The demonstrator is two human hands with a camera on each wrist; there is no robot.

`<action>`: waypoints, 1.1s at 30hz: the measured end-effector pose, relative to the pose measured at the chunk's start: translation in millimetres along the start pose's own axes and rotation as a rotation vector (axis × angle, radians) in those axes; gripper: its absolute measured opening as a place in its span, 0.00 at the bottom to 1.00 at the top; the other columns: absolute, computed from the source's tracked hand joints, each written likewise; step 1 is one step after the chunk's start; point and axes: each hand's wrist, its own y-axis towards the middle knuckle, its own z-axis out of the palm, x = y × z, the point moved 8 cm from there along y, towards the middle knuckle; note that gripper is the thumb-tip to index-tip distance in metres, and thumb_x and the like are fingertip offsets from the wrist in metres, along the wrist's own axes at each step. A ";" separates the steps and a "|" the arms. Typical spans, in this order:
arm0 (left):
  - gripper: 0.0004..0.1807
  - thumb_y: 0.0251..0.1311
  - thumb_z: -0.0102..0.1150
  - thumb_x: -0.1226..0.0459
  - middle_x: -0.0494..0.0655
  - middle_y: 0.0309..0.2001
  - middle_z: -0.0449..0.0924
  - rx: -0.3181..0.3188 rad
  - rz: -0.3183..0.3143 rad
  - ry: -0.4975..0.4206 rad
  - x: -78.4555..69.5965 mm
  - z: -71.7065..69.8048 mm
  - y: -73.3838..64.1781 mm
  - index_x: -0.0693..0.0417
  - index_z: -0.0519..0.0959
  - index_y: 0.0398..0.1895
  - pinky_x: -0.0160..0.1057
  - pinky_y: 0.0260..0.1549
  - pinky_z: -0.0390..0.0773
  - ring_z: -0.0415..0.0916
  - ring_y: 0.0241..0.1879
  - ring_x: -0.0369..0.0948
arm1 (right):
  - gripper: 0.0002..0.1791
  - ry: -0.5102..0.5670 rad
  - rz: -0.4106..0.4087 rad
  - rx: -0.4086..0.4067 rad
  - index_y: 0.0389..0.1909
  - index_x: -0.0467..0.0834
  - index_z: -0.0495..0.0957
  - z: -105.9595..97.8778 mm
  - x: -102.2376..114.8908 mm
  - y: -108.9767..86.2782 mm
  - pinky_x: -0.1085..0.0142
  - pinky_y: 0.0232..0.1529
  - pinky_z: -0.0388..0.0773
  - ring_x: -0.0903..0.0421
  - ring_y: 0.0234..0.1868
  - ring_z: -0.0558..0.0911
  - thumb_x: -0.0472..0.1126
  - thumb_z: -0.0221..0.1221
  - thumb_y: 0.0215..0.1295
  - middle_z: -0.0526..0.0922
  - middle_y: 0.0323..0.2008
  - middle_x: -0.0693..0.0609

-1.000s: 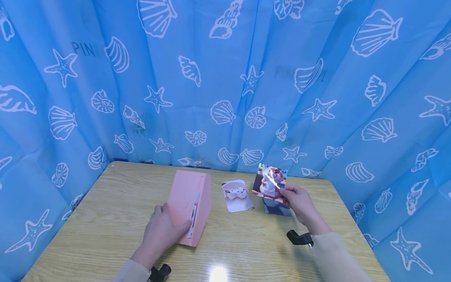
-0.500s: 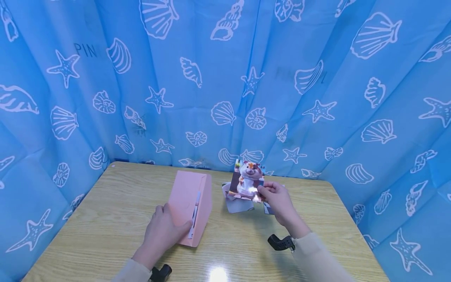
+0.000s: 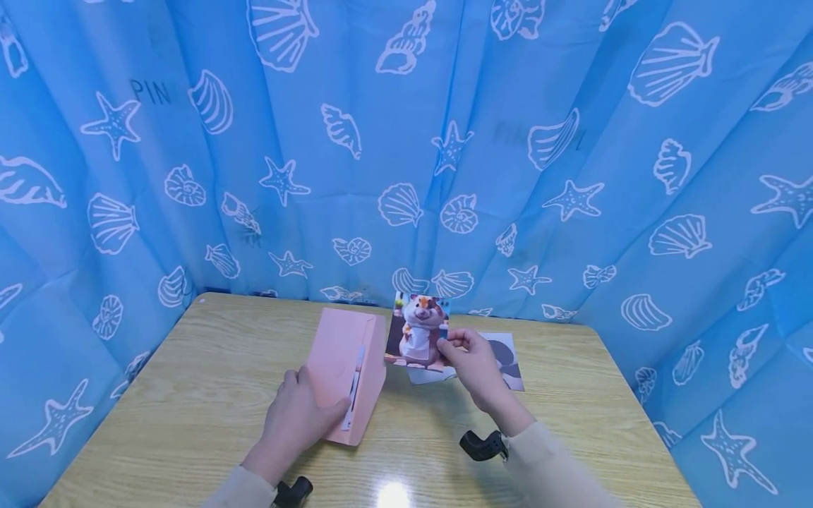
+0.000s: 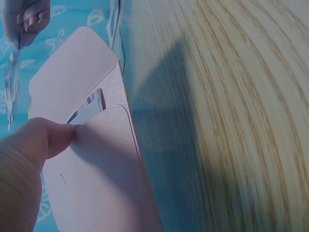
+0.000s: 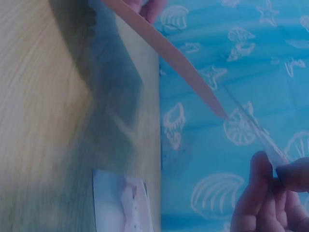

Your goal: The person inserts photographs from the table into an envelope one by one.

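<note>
pink envelope [image 3: 334, 353] tilted, flap open; hamster picture [image 3: 414, 333] held just beside it.

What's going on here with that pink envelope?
Someone's left hand grips the pink envelope, and a card shows in its opening. The right hand pinches a picture of a hamster-like animal, held up next to the envelope but not inside it. More pictures lie on the wooden table, partly hidden behind that hand and picture.

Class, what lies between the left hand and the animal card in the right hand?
In the head view, the pink envelope, gripped by the left hand, lies between that hand and the animal card.
</note>
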 end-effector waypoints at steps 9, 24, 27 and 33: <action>0.58 0.44 0.64 0.35 0.68 0.49 0.67 -0.005 0.006 0.030 -1.8 2.0 -1.4 0.77 0.62 0.62 0.54 0.38 0.77 0.73 0.41 0.53 | 0.07 -0.095 -0.116 -0.044 0.39 0.36 0.75 24.3 10.5 -7.7 0.63 0.30 0.77 0.56 0.28 0.75 0.34 0.61 0.63 0.75 0.28 0.47; 0.60 0.46 0.62 0.33 0.71 0.51 0.66 -0.016 0.017 0.034 -4.1 0.6 -3.9 0.79 0.59 0.63 0.56 0.39 0.77 0.73 0.45 0.57 | 0.07 -0.181 -0.163 0.000 0.34 0.34 0.75 60.5 13.4 -25.9 0.70 0.23 0.72 0.61 0.21 0.73 0.32 0.63 0.57 0.75 0.23 0.50; 0.59 0.48 0.61 0.33 0.71 0.51 0.66 -0.018 0.023 0.025 -5.0 0.1 -4.3 0.79 0.60 0.63 0.56 0.40 0.77 0.73 0.45 0.57 | 0.07 -0.180 -0.162 0.040 0.34 0.34 0.74 68.1 10.8 -29.6 0.69 0.22 0.73 0.60 0.21 0.74 0.31 0.62 0.57 0.75 0.23 0.50; 0.58 0.49 0.60 0.33 0.70 0.49 0.67 -0.021 0.035 0.019 -5.3 -0.4 -4.7 0.79 0.60 0.62 0.55 0.38 0.77 0.73 0.42 0.56 | 0.07 -0.177 -0.135 0.122 0.34 0.35 0.74 79.5 -2.4 -31.1 0.65 0.24 0.77 0.59 0.21 0.75 0.32 0.63 0.58 0.76 0.24 0.50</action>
